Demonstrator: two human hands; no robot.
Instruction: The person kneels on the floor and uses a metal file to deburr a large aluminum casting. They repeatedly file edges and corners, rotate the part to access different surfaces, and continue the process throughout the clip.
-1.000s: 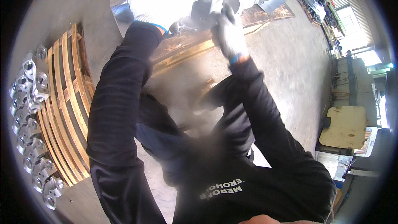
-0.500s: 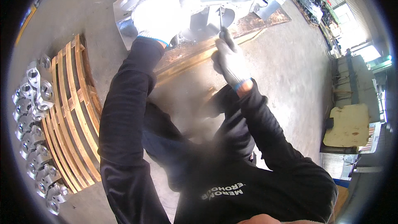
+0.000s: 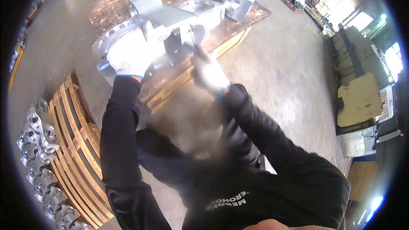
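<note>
two gloved hands — left hand on one metal casting, right hand gripping one tool.

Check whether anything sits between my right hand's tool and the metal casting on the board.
Nothing visible does. The right hand holds a thin tool up against the grey metal casting, with no object between them. The left hand rests flat on the casting's round flange, off to the side.
</note>
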